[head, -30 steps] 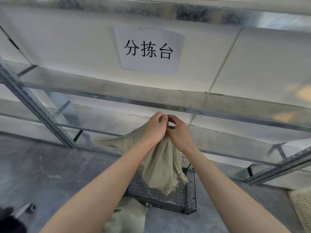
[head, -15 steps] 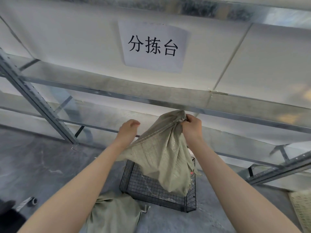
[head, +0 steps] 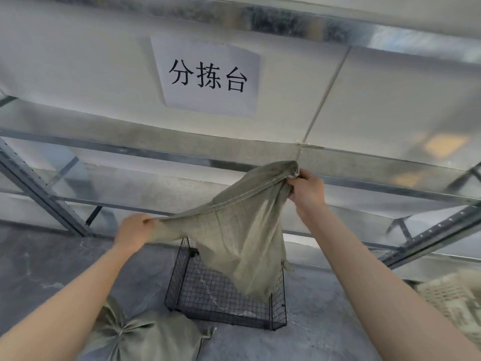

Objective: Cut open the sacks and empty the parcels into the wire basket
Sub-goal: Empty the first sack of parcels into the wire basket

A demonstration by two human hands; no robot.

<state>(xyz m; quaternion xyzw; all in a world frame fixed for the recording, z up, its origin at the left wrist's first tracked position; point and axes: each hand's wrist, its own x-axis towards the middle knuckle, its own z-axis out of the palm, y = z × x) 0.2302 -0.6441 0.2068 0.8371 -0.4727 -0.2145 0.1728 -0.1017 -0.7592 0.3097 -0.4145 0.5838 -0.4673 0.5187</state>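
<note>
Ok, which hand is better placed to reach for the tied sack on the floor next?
Probably the left hand: it is lower and nearer the tied sack; the right hand grips the held sack high up.

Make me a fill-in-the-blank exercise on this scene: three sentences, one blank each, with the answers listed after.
1. The left hand and the right hand both grip the held sack, and the ____ hand is the higher one.
2. The held sack hangs over the wire basket, whose mesh is ____ in colour.
3. A second sack lies on the ____ beside the wire basket.

Missing words: right; black; floor.
</note>
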